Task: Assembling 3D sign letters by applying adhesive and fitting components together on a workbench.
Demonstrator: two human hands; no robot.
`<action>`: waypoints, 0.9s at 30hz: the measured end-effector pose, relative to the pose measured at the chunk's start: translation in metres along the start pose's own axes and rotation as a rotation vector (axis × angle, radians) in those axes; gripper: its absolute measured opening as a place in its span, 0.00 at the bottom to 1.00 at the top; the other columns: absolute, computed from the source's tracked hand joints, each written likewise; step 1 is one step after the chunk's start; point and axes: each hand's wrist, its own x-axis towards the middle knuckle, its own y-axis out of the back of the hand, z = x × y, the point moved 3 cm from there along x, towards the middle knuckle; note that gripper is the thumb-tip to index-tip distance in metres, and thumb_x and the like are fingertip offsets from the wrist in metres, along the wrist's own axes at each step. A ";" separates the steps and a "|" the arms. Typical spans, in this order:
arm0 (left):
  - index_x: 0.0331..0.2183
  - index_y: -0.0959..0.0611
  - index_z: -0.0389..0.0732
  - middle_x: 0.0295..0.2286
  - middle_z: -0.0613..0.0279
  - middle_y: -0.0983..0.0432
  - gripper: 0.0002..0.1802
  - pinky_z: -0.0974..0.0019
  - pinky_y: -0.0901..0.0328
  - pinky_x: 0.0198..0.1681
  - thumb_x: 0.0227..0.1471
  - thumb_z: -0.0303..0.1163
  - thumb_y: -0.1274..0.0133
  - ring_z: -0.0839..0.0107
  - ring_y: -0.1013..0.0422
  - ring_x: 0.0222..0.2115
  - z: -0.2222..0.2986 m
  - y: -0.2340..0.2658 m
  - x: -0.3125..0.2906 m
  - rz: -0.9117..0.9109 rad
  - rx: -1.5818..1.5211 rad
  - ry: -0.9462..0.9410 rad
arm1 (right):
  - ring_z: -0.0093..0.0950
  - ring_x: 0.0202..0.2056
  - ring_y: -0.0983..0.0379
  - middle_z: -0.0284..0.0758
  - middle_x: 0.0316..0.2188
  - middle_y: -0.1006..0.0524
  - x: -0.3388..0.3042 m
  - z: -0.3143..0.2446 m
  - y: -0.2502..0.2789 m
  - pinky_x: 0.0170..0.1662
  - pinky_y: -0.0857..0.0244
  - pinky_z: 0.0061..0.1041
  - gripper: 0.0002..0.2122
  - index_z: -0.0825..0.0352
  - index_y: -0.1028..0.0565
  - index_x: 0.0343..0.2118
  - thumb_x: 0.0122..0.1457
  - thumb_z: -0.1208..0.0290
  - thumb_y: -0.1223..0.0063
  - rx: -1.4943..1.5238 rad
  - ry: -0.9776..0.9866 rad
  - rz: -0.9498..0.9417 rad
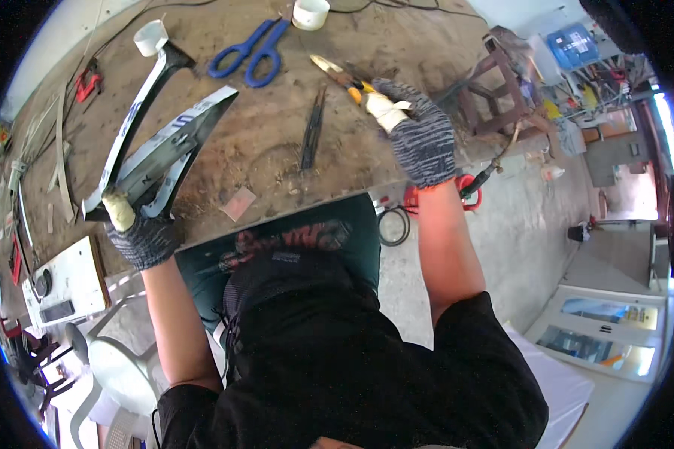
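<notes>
My left hand [141, 238], in a grey knitted glove with pale tape on the thumb, grips the near end of an angular strip frame [138, 161]. The frame has bent arms, with white printed film outside and bare grey faces inside. At the right of the bench, my right hand [419, 135], gloved and taped likewise, closes around a pair of pliers [344, 78] with yellow and dark parts. Their pale tip points to the far left. Between my hands lies a narrow dark metal strip [314, 131]. Beyond it are blue-handled scissors [254, 56], blades cut off by the picture's edge.
White tape rolls [311, 15] stand at the far side of the wooden bench [269, 150]. Red clamps [87, 84] and thin strips lie leftward. A brown stool-like frame [494, 93] stands at the right. A small reddish sheet [238, 203] rests near the front edge. A white chair [123, 370] is lower left.
</notes>
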 end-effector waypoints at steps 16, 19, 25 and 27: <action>0.47 0.26 0.35 0.39 0.57 0.27 0.31 0.61 0.33 0.43 0.54 0.53 0.45 0.67 0.30 0.39 0.001 0.013 -0.003 0.056 0.128 -0.154 | 0.20 0.23 0.29 0.30 0.21 0.24 0.188 -0.033 -0.155 0.28 0.35 0.25 0.18 0.63 0.22 0.30 0.54 0.49 0.42 -0.263 0.126 -0.444; 0.44 0.23 0.34 0.39 0.59 0.25 0.29 0.63 0.36 0.45 0.53 0.51 0.43 0.69 0.30 0.39 0.011 0.007 -0.009 0.044 0.184 -0.214 | 0.22 0.21 0.27 0.33 0.23 0.22 0.197 -0.049 -0.222 0.29 0.32 0.24 0.19 0.66 0.23 0.40 0.53 0.54 0.41 -0.140 -0.015 -0.603; 0.45 0.22 0.32 0.39 0.62 0.23 0.29 0.69 0.34 0.42 0.50 0.46 0.37 0.74 0.29 0.38 0.018 -0.006 -0.010 0.009 0.144 -0.187 | 0.23 0.21 0.25 0.34 0.22 0.21 0.230 -0.029 -0.312 0.27 0.30 0.25 0.16 0.62 0.22 0.39 0.55 0.55 0.41 -0.138 0.001 -0.603; 0.45 0.22 0.32 0.39 0.61 0.23 0.28 0.69 0.34 0.42 0.50 0.44 0.37 0.74 0.29 0.38 0.023 -0.008 -0.010 0.000 0.166 -0.208 | 0.20 0.23 0.25 0.35 0.27 0.21 0.236 -0.029 -0.326 0.26 0.28 0.22 0.16 0.64 0.22 0.38 0.56 0.55 0.42 -0.183 0.043 -0.553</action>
